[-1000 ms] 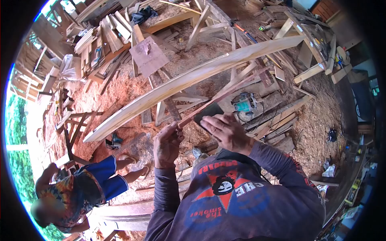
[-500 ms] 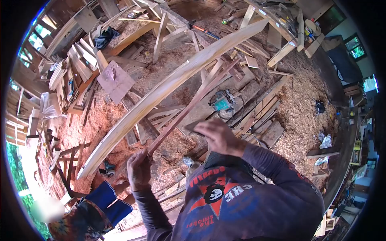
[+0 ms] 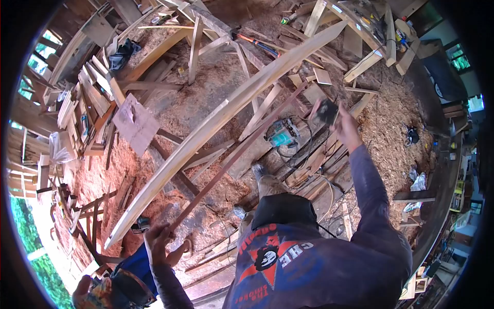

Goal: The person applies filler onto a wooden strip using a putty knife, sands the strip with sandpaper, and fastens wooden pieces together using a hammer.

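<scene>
A long, thin reddish-brown wooden strip (image 3: 226, 165) runs diagonally below a curved pale plank. At its lower end is my left hand (image 3: 162, 246), thumb spread away from the fingers, which touch or nearly touch the strip's tip; it is not closed around it. Out to the right, my right hand (image 3: 348, 131) grips a dark flat block (image 3: 327, 112), held up near the strip's upper end. Whether the block touches the strip cannot be made out. The curved plank (image 3: 226, 105) lies just beyond the strip.
A teal power tool (image 3: 282, 135) with a cord sits on boards past the strip. Wood shavings (image 3: 381, 134) cover the floor. A square brown panel (image 3: 136, 122) stands at left, near stacked offcuts (image 3: 92, 90). Another person (image 3: 110, 288) is at lower left.
My right hand has swung up and right with the dark block, away from the strip's middle. My left hand has moved down and left, and its grip on the strip has loosened.
</scene>
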A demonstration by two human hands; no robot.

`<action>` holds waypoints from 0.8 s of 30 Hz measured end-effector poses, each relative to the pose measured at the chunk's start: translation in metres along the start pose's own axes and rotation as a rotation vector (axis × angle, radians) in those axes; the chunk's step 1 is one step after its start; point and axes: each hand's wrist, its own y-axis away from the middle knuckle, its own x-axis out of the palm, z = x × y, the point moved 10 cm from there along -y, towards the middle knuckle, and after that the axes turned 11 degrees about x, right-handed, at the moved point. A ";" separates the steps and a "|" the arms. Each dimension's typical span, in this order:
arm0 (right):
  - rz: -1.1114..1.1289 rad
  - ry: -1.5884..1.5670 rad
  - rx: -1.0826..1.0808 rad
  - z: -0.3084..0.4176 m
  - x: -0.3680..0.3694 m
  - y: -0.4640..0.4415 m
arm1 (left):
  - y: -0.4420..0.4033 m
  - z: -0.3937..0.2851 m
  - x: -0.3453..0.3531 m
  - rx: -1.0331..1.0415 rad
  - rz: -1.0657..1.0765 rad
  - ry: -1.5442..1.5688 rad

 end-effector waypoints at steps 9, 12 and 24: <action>-0.429 -0.260 0.036 0.027 -0.138 -0.274 | -0.026 0.027 -0.013 -0.133 -0.167 0.071; -0.600 0.006 0.159 0.013 -0.153 -0.326 | -0.030 0.031 -0.022 -0.177 -0.219 0.133; -0.567 0.346 0.070 0.012 -0.153 -0.410 | -0.059 0.010 -0.016 -0.204 -0.285 0.128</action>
